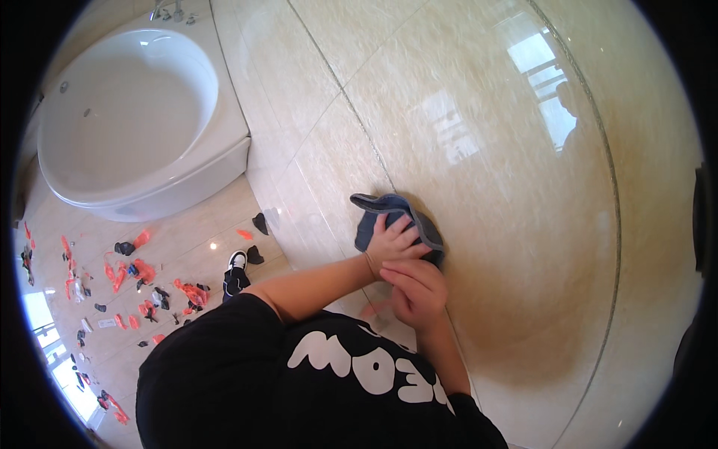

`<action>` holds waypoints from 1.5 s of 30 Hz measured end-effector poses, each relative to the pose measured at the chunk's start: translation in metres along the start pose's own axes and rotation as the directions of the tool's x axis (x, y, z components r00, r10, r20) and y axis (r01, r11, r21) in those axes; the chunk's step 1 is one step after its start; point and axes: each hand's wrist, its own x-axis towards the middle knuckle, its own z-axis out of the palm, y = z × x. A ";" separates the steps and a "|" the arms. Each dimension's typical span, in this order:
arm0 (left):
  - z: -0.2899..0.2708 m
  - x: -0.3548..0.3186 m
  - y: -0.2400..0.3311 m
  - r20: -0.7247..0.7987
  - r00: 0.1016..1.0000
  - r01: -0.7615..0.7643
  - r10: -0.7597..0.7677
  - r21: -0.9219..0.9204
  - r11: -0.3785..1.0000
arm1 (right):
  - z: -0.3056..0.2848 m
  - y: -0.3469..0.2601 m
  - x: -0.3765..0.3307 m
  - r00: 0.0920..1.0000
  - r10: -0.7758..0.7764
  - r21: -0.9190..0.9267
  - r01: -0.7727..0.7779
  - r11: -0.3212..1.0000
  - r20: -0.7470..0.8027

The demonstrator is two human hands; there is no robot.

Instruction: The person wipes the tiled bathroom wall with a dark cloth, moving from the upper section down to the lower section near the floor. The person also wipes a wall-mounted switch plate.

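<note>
A white corner bathtub point(127, 112) was seen at the far left, with orange and black scraps point(134, 288) scattered over the beige floor tiles point(202, 217) below it. The left hand point(393, 241) was laid flat on a blue-grey cloth point(370, 224) pressed against the glossy cream wall tile point(493, 224), its fingers point(404, 224) spread apart on the fabric. The right hand point(417, 293) was held just beneath, touching the left wrist, its fingers together and loosely curled, clamped on nothing.

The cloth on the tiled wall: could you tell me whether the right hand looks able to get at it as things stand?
Probably yes. The right hand lies just below the left hand, which presses the blue-grey cloth flat on the wall. Part of the cloth shows beside the left hand, and nothing lies between.
</note>
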 end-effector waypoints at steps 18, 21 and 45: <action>0.024 -0.037 -0.165 -0.069 0.477 0.838 -0.876 -0.265 0.477 | 0.069 0.021 0.037 0.990 0.052 0.100 -0.065 0.993 0.128; 0.052 -0.095 -0.137 -0.003 0.157 0.917 -0.988 -0.370 0.147 | 0.079 0.021 0.045 0.988 0.038 0.121 -0.057 0.991 0.149; 0.037 -0.036 -0.263 -0.033 0.316 0.823 -0.948 -0.488 0.291 | 0.115 0.023 0.106 0.983 0.160 0.056 -0.166 0.985 0.094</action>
